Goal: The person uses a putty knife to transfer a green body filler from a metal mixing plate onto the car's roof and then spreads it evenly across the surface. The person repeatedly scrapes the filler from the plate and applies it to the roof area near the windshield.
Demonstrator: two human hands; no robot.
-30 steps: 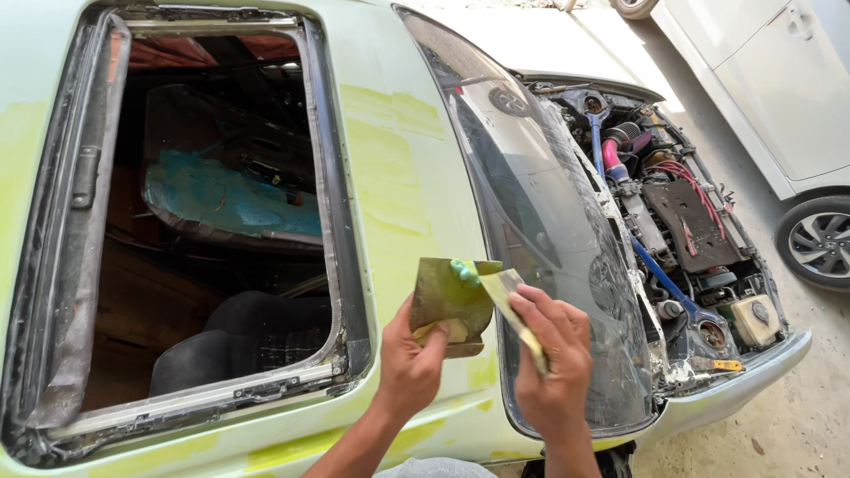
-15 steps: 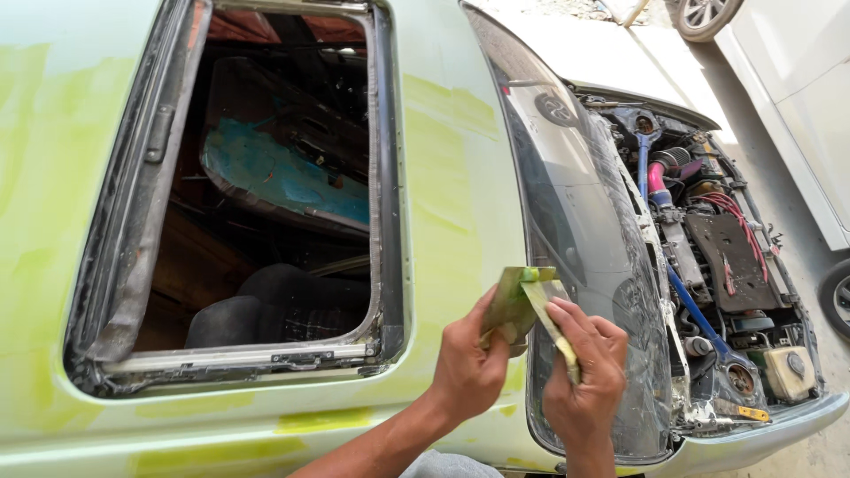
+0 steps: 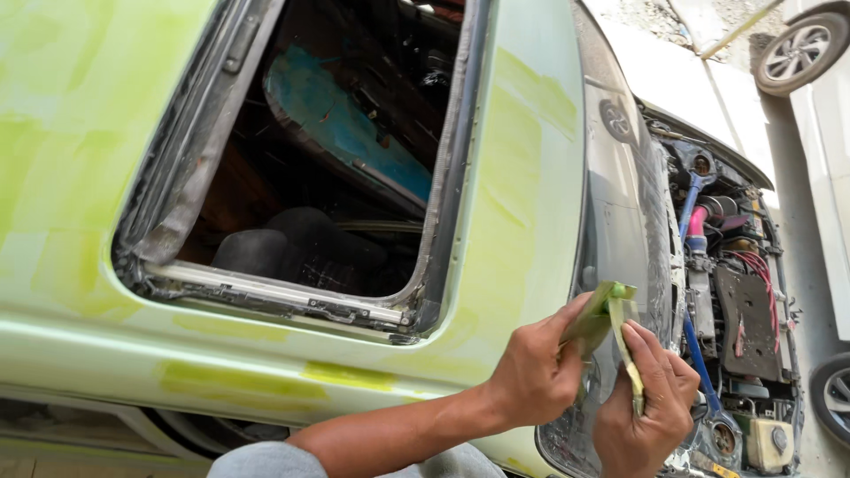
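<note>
Left hand (image 3: 531, 381): closed, pinching a green-smeared mixing board (image 3: 591, 320) between thumb and fingers, low at the roof's windscreen edge.
Right hand (image 3: 642, 407): grip pressed together around a flat putty spreader (image 3: 629, 354), blade coated yellow-green, laid touching the board's edge.
Board and spreader: held together in the air just over the windscreen (image 3: 620, 204), near its lower corner.
Car roof (image 3: 513, 195): pale, patched with yellow-green filler along its near edge and around the opening.
Sunroof opening (image 3: 301, 168): glass out, bare frame and track exposed; inside, dark seat tops and a blue-green panel seen.
Engine bay (image 3: 735, 301): bonnet off, at the car's far-right end; held blue hoses, a pink hose, red wiring, a flat dark cover and a whitish reservoir at its lower corner.
White car (image 3: 819, 115): parked beside, wheel visible at the upper-right corner.
</note>
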